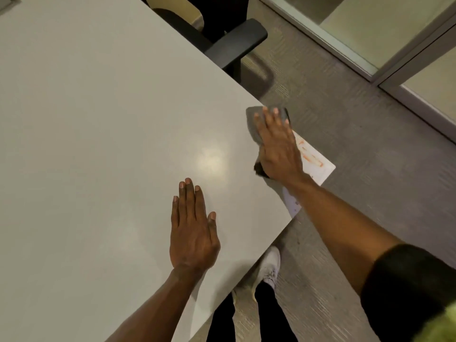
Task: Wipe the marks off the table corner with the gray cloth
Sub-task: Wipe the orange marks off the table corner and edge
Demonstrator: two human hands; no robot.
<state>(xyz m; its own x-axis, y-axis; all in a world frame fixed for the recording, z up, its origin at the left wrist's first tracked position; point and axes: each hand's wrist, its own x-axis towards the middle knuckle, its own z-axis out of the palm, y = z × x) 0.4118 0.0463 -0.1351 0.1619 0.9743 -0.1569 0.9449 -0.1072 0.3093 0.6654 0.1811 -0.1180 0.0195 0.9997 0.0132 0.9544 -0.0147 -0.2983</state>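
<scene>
Two hands are working on the smooth pale-gray rectangular tabletop [98, 119]. Left hand [193, 233] is lying flat, palm down, fingers extended and close together, gripping nothing; it appears to be bracing the body. Further right, the right hand [277, 146] is pressing the soft gray cloth [254, 124] onto the table near its far edge, fingers spread nearly straight over the fabric, so the cloth is being pinned under the palm rather than pinched (thumb is hidden; cannot tell whether it is tucking the bunched dark end). Right again, the orange-red smeared marks [312, 156] are sitting on the table corner [325, 169], just beside the hand and not under the cloth.

Judgement: wiping is under way, marks uncleaned. To do it well: sweeping the cloth rightward across the smears, keeping even downward pressure, overlapping passes, stopping short of the edge so the cloth is not slipping off. Black chair armrest [237, 43] is standing well apart.
</scene>
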